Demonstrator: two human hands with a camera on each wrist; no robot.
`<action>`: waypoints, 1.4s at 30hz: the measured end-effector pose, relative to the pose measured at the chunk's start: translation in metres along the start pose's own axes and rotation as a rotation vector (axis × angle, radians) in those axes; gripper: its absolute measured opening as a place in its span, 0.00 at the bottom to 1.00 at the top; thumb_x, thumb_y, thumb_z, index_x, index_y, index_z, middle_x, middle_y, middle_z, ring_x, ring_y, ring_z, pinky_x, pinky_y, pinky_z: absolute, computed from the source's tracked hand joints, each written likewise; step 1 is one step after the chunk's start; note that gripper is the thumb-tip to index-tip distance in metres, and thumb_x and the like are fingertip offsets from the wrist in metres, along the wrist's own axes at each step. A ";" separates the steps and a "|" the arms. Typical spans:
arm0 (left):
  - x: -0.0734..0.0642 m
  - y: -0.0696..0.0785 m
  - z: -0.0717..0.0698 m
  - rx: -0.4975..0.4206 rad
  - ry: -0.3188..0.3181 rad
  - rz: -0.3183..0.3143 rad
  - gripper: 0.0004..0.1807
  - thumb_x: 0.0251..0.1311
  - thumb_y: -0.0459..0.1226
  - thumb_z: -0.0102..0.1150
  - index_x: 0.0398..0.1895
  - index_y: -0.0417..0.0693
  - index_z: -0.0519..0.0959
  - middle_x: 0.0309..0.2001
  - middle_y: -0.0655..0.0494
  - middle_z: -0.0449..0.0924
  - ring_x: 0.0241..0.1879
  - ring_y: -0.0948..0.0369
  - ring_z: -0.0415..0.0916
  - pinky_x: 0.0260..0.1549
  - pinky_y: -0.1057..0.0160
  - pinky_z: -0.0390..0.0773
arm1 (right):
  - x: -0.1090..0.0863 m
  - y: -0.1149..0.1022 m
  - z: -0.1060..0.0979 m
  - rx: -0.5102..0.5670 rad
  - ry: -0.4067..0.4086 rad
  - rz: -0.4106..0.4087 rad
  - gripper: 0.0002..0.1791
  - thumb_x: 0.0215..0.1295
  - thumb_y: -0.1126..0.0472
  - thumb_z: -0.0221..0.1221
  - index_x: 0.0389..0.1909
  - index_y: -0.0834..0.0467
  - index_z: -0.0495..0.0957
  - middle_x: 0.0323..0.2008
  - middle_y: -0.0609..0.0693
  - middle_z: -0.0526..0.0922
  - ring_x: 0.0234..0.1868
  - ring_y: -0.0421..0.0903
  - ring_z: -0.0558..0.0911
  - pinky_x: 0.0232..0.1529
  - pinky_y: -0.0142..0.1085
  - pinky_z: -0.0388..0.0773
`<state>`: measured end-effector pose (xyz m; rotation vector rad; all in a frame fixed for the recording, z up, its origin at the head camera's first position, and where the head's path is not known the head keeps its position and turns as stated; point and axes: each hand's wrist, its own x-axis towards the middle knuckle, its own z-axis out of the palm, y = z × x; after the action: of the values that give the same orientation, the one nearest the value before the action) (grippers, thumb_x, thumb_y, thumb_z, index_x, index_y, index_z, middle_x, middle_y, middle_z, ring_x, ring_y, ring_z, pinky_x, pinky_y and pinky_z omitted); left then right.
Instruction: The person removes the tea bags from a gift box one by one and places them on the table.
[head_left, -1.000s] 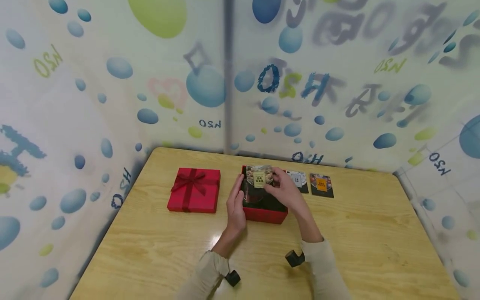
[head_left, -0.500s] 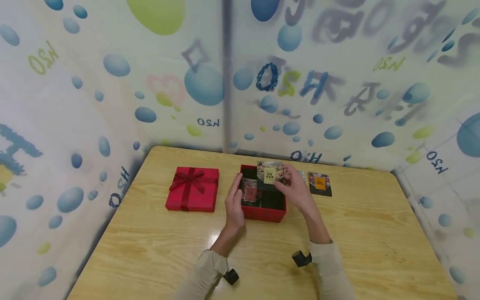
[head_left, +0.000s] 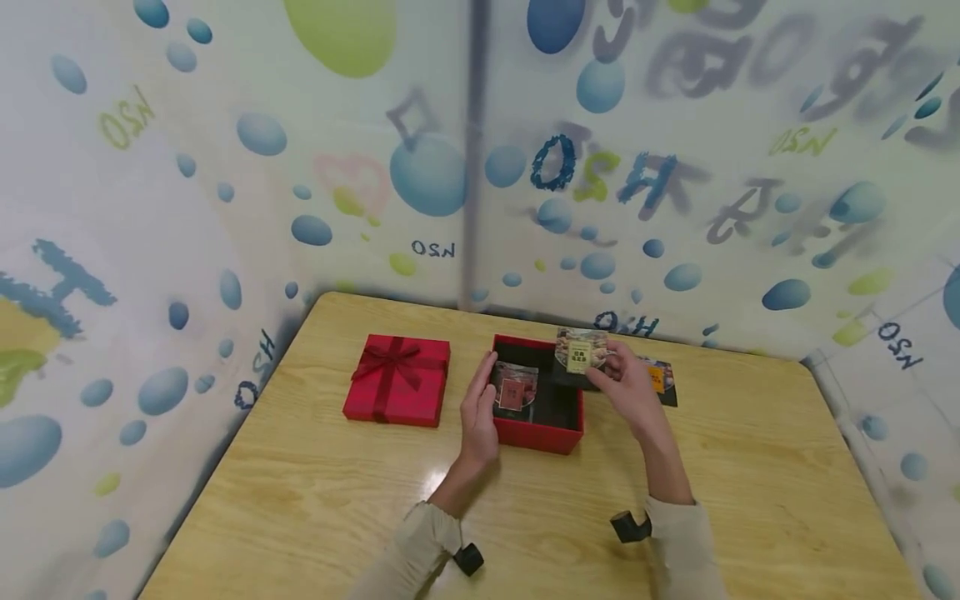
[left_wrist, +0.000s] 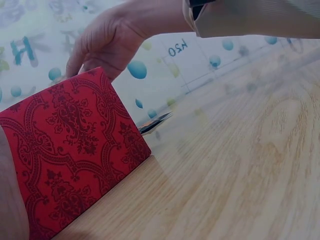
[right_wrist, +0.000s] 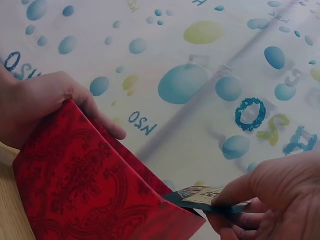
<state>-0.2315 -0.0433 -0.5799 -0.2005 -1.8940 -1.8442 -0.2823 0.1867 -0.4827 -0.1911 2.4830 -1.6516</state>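
My right hand [head_left: 630, 385] pinches a flat, dark, square packet [head_left: 579, 357] with a food picture and a yellow label, holding it over the right rim of a red patterned box [head_left: 540, 435]. In the right wrist view the thumb lies on top of the packet, fingers beneath. Along the box's left side, my left hand [head_left: 478, 417] rests with its fingers extended against the wall. Inside the box, at the left, sits another packet [head_left: 512, 393] with a reddish label. Dark lining shows beside it.
Left of the box lies a red lid [head_left: 420, 400] with a dark red ribbon bow. Behind my right hand an orange-labelled packet [head_left: 660, 379] lies partly hidden on the wooden table [head_left: 750, 467]. A patterned wall [head_left: 510, 250] stands behind the table.
My right hand has drawn the yellow-labelled packet up and rightward from the box, uncovering the reddish one. A white-labelled packet on the table is now hidden. My left hand stays at the box.
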 end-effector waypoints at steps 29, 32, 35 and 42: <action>-0.002 -0.010 0.000 -0.019 0.003 0.067 0.27 0.80 0.29 0.35 0.78 0.39 0.66 0.78 0.43 0.63 0.79 0.47 0.56 0.76 0.68 0.54 | 0.004 0.019 -0.037 0.144 0.033 0.040 0.36 0.77 0.65 0.58 0.79 0.67 0.54 0.40 0.49 0.85 0.31 0.41 0.85 0.33 0.32 0.80; -0.001 -0.009 0.001 -0.014 -0.001 0.055 0.27 0.80 0.30 0.35 0.78 0.41 0.66 0.79 0.44 0.63 0.80 0.47 0.56 0.76 0.68 0.53 | 0.003 0.021 -0.042 0.131 0.042 0.046 0.38 0.77 0.64 0.58 0.80 0.67 0.52 0.39 0.47 0.84 0.31 0.39 0.84 0.33 0.33 0.78; -0.001 -0.008 0.002 -0.002 0.000 0.036 0.27 0.80 0.30 0.34 0.78 0.40 0.66 0.79 0.44 0.62 0.80 0.48 0.56 0.75 0.70 0.53 | 0.002 0.021 -0.045 0.127 0.055 0.057 0.39 0.77 0.63 0.58 0.81 0.67 0.50 0.40 0.47 0.84 0.30 0.37 0.83 0.34 0.33 0.80; 0.001 -0.006 0.003 0.006 -0.007 0.020 0.27 0.77 0.24 0.32 0.76 0.28 0.63 0.78 0.33 0.60 0.79 0.39 0.54 0.75 0.71 0.52 | 0.001 0.026 -0.053 0.134 0.077 0.073 0.38 0.78 0.62 0.58 0.81 0.66 0.52 0.37 0.44 0.83 0.31 0.35 0.83 0.37 0.32 0.80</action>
<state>-0.2353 -0.0412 -0.5851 -0.2232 -1.8954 -1.8260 -0.2944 0.2445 -0.4863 -0.0207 2.3902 -1.8194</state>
